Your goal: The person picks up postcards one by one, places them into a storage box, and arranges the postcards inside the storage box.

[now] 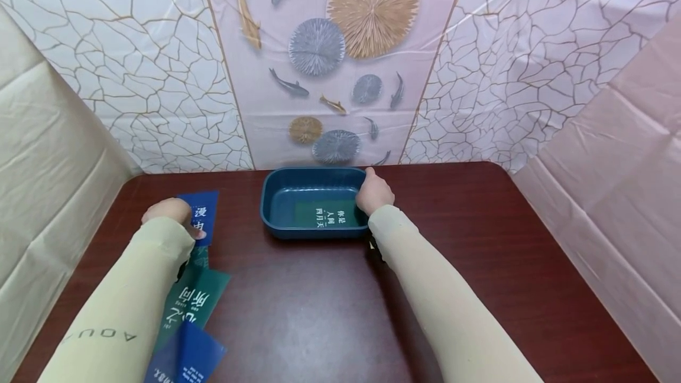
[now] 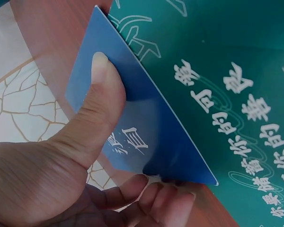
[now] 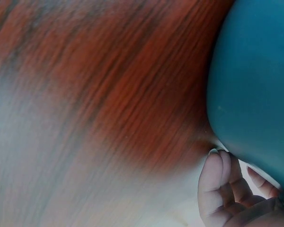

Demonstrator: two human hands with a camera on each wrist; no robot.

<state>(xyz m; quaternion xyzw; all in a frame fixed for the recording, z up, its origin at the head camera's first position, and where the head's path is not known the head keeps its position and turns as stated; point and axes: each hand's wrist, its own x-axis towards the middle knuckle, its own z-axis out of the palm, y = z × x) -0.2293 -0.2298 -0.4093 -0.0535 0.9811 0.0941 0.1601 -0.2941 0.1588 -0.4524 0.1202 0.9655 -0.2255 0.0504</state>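
Observation:
At the left of the table, my left hand (image 1: 169, 213) holds a blue card (image 1: 204, 203) with white characters. The left wrist view shows the thumb (image 2: 104, 90) flat on the card's face and the other fingers curled at its lower edge. In the middle, at the back, stands a dark teal rectangular tray (image 1: 314, 233). My right hand (image 1: 375, 192) grips the tray's right end; in the right wrist view its fingers (image 3: 213, 177) lie against the outer wall. Inside the tray lies a green card (image 1: 303, 213) with white characters.
Below the left hand, a green card (image 1: 204, 288) and another blue card (image 1: 199, 353) overlap on the dark red-brown table (image 1: 298, 294), partly hidden by the left sleeve. A patterned cloth (image 1: 175, 105) hangs behind the table, and plain cloth walls (image 1: 612, 164) stand at both sides.

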